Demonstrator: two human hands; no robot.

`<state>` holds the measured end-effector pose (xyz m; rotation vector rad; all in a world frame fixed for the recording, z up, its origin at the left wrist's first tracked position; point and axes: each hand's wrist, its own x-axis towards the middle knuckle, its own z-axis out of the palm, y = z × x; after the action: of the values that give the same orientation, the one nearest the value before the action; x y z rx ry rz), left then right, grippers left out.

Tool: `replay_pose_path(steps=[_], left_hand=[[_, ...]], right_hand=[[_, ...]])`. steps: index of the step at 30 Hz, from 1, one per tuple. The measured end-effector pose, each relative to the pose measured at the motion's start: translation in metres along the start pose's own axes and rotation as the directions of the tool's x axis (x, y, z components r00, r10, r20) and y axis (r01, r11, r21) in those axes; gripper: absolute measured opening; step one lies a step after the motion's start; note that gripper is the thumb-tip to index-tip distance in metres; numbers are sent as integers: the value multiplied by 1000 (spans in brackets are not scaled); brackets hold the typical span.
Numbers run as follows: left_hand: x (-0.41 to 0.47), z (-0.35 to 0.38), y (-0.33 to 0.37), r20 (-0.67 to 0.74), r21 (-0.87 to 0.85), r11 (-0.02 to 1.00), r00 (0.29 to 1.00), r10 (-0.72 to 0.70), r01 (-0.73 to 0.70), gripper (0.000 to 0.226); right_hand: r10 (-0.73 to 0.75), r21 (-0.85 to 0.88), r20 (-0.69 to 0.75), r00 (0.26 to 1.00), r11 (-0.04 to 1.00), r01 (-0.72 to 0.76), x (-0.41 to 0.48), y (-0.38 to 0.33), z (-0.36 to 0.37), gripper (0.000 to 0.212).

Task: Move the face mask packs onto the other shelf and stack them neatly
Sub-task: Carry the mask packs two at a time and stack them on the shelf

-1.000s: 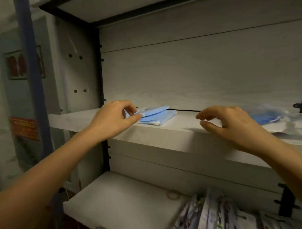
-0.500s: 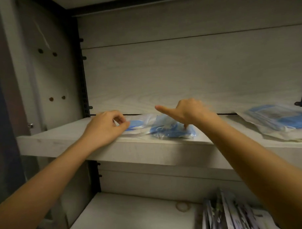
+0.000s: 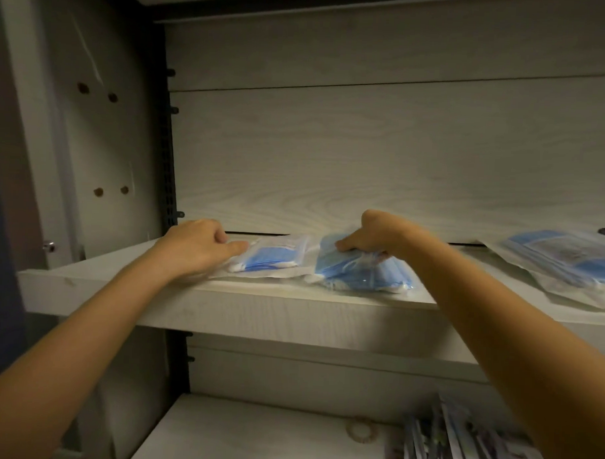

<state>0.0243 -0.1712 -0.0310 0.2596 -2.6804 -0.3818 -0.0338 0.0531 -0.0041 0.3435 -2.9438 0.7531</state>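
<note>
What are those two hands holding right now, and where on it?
The right hand grips the right mask pack by its far edge; the left hand pinches the left mask pack at its left end.

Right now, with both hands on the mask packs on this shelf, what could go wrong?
1. The right hand grips the middle pack only by its crumpled top, near the shelf front; the slick bag could slip and drop.
2. The left hand is at just the edge of the left pack, which may sag or slide if lifted.
3. The right pile lies beside the right forearm; a sideways sweep could knock it.
</note>
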Motion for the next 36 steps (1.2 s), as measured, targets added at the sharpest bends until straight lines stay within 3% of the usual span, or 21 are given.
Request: replay_pose_path(steps=[5,10,19,23,26,30,33,36], left_hand=[[14,10,10,260,116,991,961,-96,68,78],[34,10,24,463,-7,990,877,-125,144,102],[47,22,23,427,-343,887,892,-146,309,96],[44,16,23,310,-498,828,945,-105,256,71],[35,0,29,221,-662,718,971,-90,217,57],[-1,-22,50,241,-863,467,969,49,191,8],[-32,-22,67,254,-935,295,954,162,198,8],[-59,-9,81,279,-944,245,930,238,220,23]], right_hand=[[-6,182,-130,991,983,30,-19,24,-20,20],[16,347,-242,970,935,71,-34,54,-29,18],[41,404,-206,978,913,47,-52,80,-32,39],[56,432,-207,977,901,40,-61,83,-36,39],[69,487,-236,969,872,56,-72,84,-40,31],[112,557,-288,951,828,71,-97,91,-48,25],[166,566,-302,939,824,36,-125,101,-52,29],[234,619,-328,915,785,21,-155,108,-58,31]])
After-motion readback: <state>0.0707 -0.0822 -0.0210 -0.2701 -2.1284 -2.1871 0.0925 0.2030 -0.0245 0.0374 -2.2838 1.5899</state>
